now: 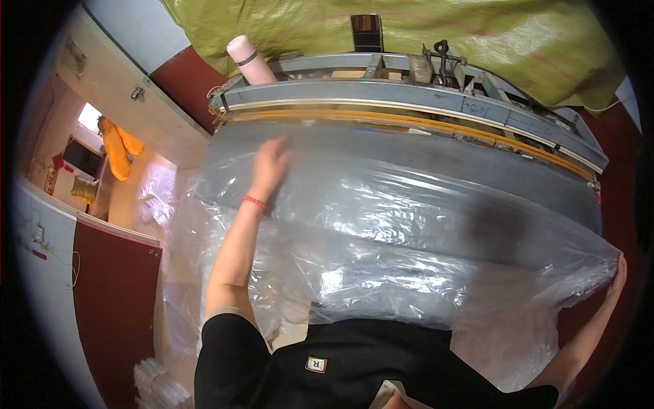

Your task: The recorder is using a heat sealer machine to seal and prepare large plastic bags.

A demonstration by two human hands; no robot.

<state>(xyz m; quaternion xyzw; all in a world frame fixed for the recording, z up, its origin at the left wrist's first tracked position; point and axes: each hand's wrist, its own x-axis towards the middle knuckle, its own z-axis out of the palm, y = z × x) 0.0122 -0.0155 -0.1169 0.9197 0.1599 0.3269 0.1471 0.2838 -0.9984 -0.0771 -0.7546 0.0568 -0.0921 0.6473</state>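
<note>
A large sheet of clear plastic film (388, 211) lies wrinkled and shiny across a long grey work surface (477, 157) in front of me. My left hand (271, 163), with a red beaded bracelet (255, 202) at the wrist, is over the far left part of the film. Its fingers look stretched out and slightly blurred, with nothing visible in them. At the far right end, my right hand (620, 271) is on the film's corner, where folds draw together toward it; its fingers are partly hidden. Nearer my body the film hangs down in loose folds.
Along the back runs a grey metal frame (327, 93) with orange strips (381, 117) beside it. A pink cylinder (251, 61), a clamp (443, 61) and a dark rectangular object (367, 33) stand there. Olive woven sheeting (504, 34) hangs behind. An open door (129, 88) is at left.
</note>
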